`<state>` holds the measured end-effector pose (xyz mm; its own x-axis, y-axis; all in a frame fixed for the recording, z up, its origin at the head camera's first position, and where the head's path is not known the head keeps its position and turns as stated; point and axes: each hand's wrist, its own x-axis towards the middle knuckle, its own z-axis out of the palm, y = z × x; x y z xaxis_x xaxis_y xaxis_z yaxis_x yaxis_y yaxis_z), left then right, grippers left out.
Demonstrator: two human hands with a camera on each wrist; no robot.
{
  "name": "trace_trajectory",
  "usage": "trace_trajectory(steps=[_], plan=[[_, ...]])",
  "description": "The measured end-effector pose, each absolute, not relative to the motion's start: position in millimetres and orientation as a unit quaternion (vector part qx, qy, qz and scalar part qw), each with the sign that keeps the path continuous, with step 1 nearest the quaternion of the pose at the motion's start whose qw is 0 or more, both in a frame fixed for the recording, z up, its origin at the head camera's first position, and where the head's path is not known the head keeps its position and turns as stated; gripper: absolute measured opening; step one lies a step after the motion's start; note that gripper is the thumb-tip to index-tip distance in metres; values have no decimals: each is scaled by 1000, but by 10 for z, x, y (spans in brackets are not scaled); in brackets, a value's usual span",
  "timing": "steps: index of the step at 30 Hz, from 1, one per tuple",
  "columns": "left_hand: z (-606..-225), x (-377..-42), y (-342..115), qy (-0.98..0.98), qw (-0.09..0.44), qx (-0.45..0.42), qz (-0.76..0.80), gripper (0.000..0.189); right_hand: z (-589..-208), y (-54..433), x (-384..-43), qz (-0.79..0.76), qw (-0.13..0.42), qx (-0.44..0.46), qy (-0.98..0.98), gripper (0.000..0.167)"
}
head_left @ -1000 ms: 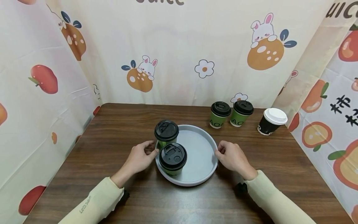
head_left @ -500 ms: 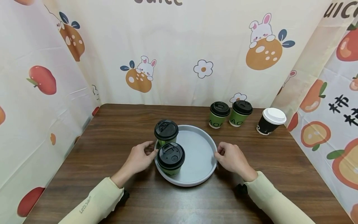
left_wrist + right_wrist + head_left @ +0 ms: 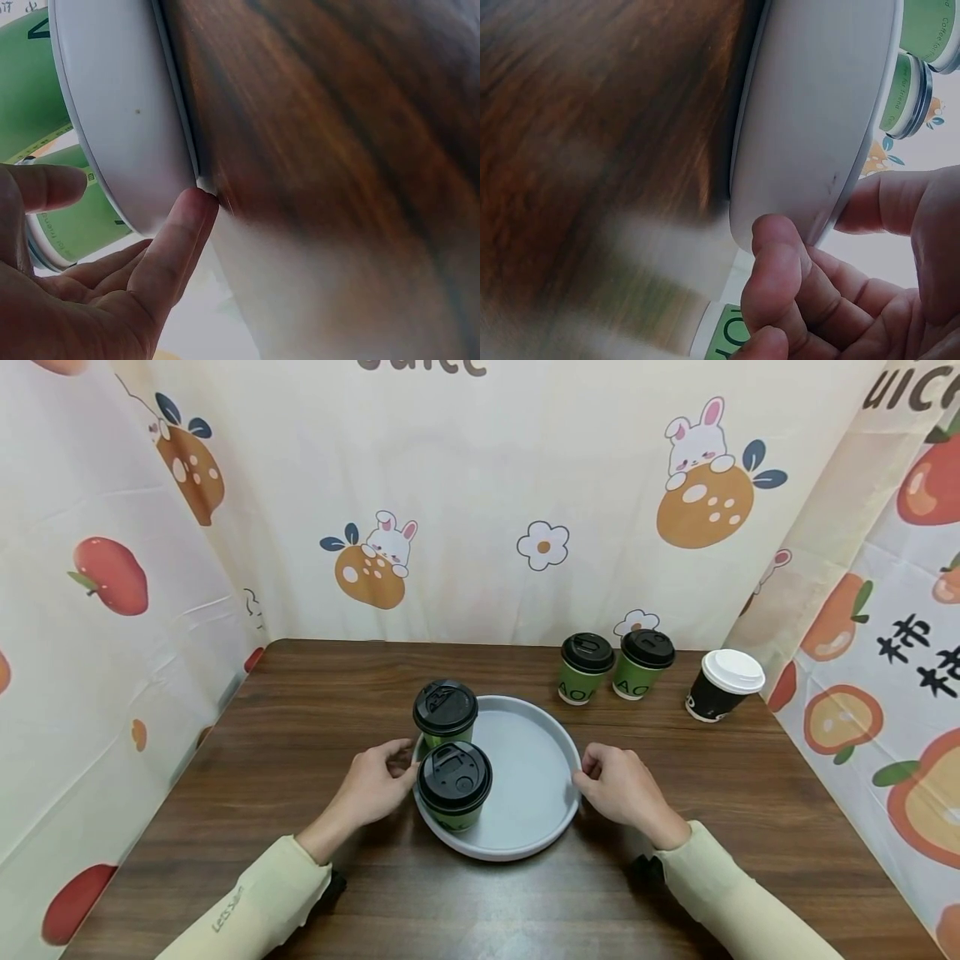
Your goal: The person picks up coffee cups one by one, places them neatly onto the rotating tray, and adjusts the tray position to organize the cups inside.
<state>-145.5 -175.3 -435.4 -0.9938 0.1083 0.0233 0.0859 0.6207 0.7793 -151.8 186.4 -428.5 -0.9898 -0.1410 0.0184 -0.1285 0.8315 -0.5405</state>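
A round pale grey tray [image 3: 532,777] is on the brown wooden table. Two green paper coffee cups with black lids stand at its left side: a near cup [image 3: 454,785] and a far cup [image 3: 446,708], whose base is hidden. My left hand [image 3: 375,783] grips the tray's left rim; in the left wrist view the thumb [image 3: 56,186] is over the rim and a fingertip touches the lower edge. The right rim is held by my right hand [image 3: 622,785], its fingers [image 3: 776,262] curled against the outer wall and its thumb over the rim.
Two smaller green cups [image 3: 585,668] [image 3: 643,663] with black lids stand side by side at the back right. Further right is a black cup [image 3: 723,685] with a white lid. A printed curtain [image 3: 465,460] hangs behind the table [image 3: 322,693] and along both sides.
Both hands keep their hold on the tray. The whole head view drifts slightly left, and the near cup shifts a little further left than the far one.
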Motion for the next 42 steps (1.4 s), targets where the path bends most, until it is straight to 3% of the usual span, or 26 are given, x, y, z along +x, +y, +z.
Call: trace_trajectory(steps=[42], plan=[[-4367,-1491,-1736,896,25,69,438,44,-4271,1894,-1471,-278,13,-86,956,20]])
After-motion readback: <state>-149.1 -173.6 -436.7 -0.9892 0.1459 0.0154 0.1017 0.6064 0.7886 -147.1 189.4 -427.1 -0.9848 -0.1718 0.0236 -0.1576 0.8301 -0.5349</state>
